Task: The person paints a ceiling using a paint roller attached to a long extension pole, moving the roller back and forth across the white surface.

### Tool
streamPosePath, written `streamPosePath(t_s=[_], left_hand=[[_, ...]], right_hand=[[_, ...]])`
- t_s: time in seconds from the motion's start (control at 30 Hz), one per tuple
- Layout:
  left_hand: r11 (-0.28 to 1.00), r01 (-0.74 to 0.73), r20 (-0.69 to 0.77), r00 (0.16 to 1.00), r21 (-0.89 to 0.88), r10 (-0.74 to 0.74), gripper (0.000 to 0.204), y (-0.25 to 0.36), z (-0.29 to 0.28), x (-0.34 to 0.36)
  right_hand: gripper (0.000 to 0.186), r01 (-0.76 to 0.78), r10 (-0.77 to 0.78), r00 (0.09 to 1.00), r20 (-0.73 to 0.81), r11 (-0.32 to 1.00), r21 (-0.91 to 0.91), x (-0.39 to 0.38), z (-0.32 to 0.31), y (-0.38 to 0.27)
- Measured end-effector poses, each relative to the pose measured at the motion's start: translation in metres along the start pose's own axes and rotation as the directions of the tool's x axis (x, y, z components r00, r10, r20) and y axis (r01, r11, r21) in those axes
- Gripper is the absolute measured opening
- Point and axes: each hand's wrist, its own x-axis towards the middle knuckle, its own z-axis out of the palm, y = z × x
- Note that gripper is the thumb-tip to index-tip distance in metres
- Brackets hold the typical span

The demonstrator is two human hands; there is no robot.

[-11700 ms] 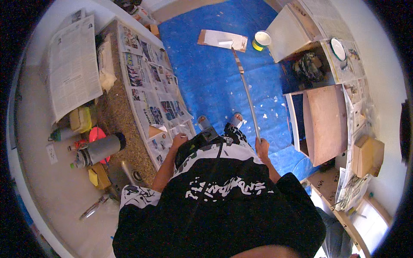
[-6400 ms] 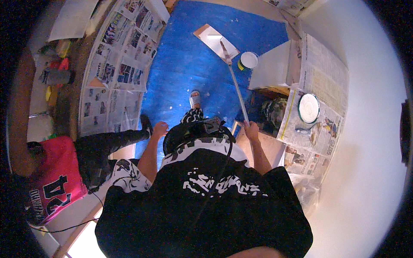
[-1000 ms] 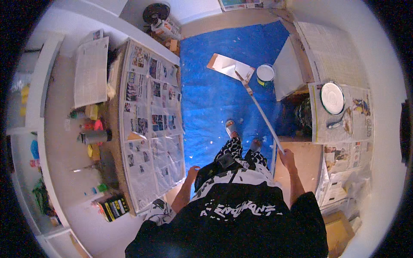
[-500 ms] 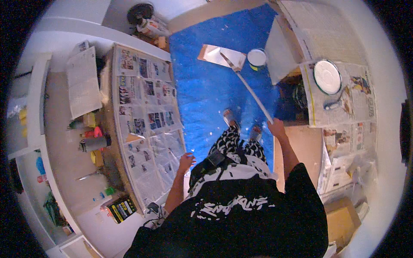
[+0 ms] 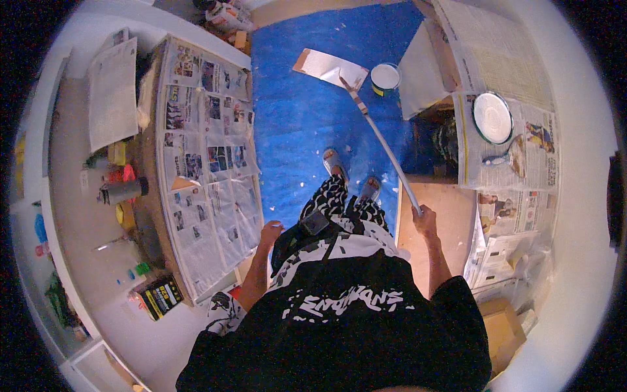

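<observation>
My right hand [image 5: 426,221] is closed on a long metal pole [image 5: 390,153], whose far end, with a paint roller [image 5: 346,81], rests on a white board with brown ends [image 5: 317,65] on the blue sheet [image 5: 287,117]. A paint bucket [image 5: 385,80] stands just right of the board. My left hand [image 5: 270,233] hangs beside my hip, fingers loosely bent and apart, holding nothing that I can make out. My sandalled feet are on the sheet, below the pole's far end.
A newspaper-covered counter [image 5: 209,170] runs along the left, with tools and bottles [image 5: 124,191] behind it. At the right are newspaper-covered units holding a round white lid [image 5: 493,117], a plywood panel [image 5: 431,235] and a cardboard box [image 5: 503,326].
A co-worker in pink, at the left several seconds ago, is out of view. The roller has stayed on the board. The view has shifted slightly over the last second; my right hand still grips the pole.
</observation>
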Motion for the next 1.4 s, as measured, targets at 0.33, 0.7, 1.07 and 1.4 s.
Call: streamPosePath(t_s=[0.33, 0.7, 1.07, 1.4], left_hand=[[0.998, 0.034, -0.067, 0.997, 0.058, -0.03, 0.032, 0.015, 0.012, -0.033], [0.865, -0.073, 0.037, 0.997, 0.496, 0.063, 0.021, -0.042, 0.032, -0.013], [0.809, -0.369, 0.183, 0.929, 0.457, 0.321, 0.034, 0.138, -0.009, 0.175], [0.928, -0.368, 0.446, 0.822, -0.056, 0.353, 0.041, 0.256, 0.006, 0.213]], right_hand=[[0.036, 0.218, -0.236, 0.965, -0.116, 0.965, -0.149, 0.106, 0.066, -0.035], [0.048, 0.32, -0.297, 0.947, 0.124, 0.829, -0.459, 0.016, 0.055, 0.07], [0.04, 0.307, -0.322, 0.93, 0.177, 0.946, 0.106, 0.002, -0.008, -0.183], [0.032, 0.269, -0.276, 0.961, 0.027, 0.951, 0.152, -0.119, 0.082, -0.244]])
